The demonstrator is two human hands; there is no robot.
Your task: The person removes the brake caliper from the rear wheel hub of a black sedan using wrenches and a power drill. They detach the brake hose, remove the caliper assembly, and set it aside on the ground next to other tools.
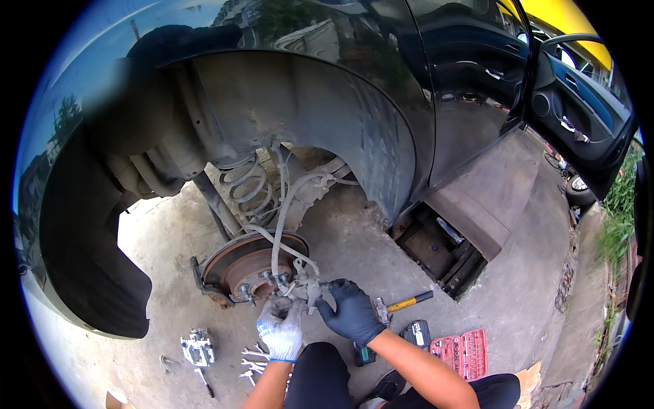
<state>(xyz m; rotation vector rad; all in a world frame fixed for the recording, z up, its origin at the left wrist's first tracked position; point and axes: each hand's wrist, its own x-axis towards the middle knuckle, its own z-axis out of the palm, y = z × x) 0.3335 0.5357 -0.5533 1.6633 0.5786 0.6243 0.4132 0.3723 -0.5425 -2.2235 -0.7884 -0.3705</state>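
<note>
Red socket set [462,353], yellow-handled hammer [403,304], loose wrenches [251,362], open car door [579,116]

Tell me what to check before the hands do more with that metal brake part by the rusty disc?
1. Both hands gloved: left hand in a grey glove, right hand in a dark glove: ok.
2. Both hands on the brake caliper: ok.
3. Hose joined to the caliper, not kinked: cannot tell.
4. Brake disc bare, wheel off: ok.
5. Hammer and wrenches on the ground close by: ok.
6. Car safely propped: cannot tell.
</note>
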